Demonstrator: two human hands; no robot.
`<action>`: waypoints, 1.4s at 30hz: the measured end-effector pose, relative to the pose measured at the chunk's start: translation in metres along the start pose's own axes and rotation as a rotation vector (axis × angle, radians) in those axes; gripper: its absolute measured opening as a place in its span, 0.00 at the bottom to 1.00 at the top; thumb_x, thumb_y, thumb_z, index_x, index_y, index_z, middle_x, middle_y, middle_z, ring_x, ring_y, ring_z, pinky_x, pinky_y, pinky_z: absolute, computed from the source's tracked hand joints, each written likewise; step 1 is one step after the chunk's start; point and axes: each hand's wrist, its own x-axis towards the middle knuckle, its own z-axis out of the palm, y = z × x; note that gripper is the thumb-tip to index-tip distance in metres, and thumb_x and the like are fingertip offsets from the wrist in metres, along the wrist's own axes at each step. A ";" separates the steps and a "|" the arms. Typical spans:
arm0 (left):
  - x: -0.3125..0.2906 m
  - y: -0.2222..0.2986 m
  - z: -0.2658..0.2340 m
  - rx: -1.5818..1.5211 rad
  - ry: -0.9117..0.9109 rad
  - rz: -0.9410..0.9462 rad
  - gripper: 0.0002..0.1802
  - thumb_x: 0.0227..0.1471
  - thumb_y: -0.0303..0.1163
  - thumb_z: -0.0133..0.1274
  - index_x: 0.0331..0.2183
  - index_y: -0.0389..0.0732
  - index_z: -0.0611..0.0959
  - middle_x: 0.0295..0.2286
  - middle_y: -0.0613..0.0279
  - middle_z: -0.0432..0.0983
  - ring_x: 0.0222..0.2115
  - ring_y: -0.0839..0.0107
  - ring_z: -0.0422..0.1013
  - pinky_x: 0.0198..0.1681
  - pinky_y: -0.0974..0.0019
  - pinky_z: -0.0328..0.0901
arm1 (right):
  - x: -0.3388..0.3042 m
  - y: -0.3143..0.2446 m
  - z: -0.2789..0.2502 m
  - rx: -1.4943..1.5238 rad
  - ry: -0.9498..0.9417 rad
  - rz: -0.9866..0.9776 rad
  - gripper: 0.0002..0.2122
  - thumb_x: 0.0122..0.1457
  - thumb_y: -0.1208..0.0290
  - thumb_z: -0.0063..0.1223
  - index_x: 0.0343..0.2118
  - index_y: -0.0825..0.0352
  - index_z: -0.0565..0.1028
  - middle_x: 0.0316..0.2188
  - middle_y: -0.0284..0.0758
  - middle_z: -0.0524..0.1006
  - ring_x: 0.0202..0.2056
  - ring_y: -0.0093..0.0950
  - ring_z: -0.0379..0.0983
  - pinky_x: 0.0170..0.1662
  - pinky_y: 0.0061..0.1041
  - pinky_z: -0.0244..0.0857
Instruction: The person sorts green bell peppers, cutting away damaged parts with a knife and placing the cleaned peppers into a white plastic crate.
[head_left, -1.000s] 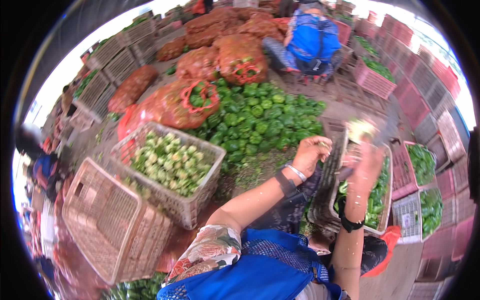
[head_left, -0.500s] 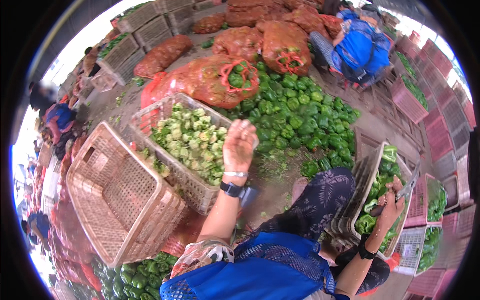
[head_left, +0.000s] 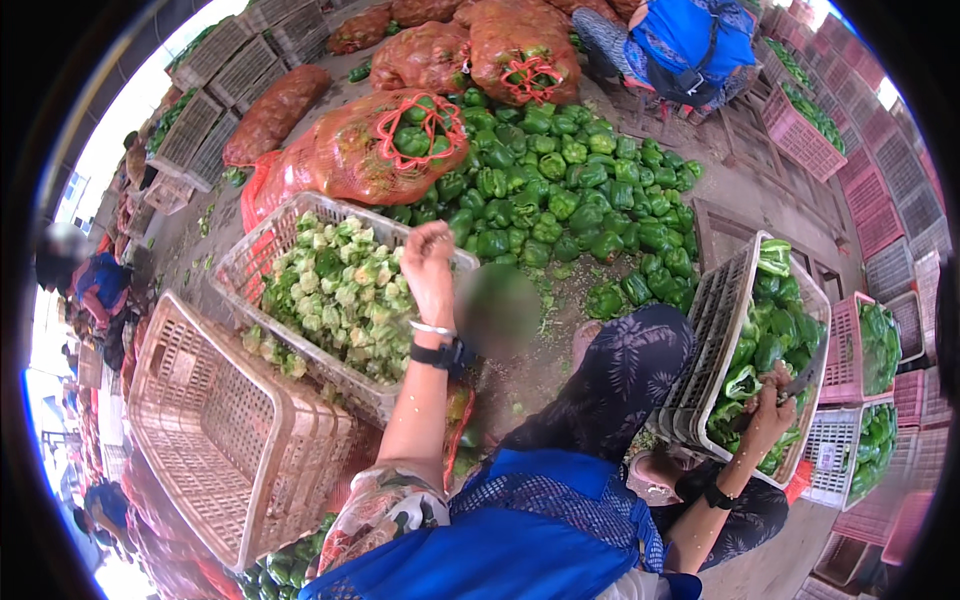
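Note:
My left hand is raised at the right edge of a plastic crate heaped with pale green pepper cores. Its fingers are curled in, and whatever they may hold is hidden. Over on the right, my right hand grips a knife, its blade pointing up and away. That hand is above a crate filled with green peppers, some of them cut open. A broad pile of whole green peppers lies on the floor in front of me.
An empty crate leans at the near left. Red mesh sacks of peppers stand beyond the pile. A person in blue sits at the far right. Stacked crates line the right side, and more peppers fill crates there.
My left hand has turned and its fingers have curled in further. My right hand has lowered with the knife toward the peppers in the crate. The whole view has shifted slightly.

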 end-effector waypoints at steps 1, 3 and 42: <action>-0.012 -0.014 0.009 -0.080 -0.053 -0.107 0.11 0.44 0.19 0.49 0.33 0.35 0.81 0.29 0.62 0.77 0.29 0.75 0.70 0.34 0.74 0.65 | -0.002 0.002 0.002 -0.002 0.012 0.008 0.14 0.57 0.78 0.48 0.47 0.72 0.72 0.28 0.30 0.74 0.17 0.13 0.60 0.18 0.12 0.53; -0.037 -0.056 0.030 -0.154 -0.224 -0.214 0.12 0.45 0.17 0.48 0.33 0.36 0.81 0.28 0.65 0.77 0.28 0.77 0.70 0.33 0.75 0.65 | -0.002 0.008 0.006 -0.041 -0.010 0.048 0.14 0.57 0.78 0.48 0.46 0.72 0.72 0.26 0.31 0.73 0.16 0.13 0.61 0.18 0.12 0.54; 0.184 -0.330 0.030 1.574 -0.466 -0.503 0.38 0.41 0.37 0.59 0.53 0.37 0.64 0.54 0.46 0.62 0.54 0.49 0.61 0.56 0.49 0.59 | 0.025 0.011 0.003 -0.103 0.267 0.151 0.07 0.58 0.78 0.51 0.39 0.71 0.74 0.23 0.32 0.73 0.14 0.13 0.60 0.15 0.12 0.51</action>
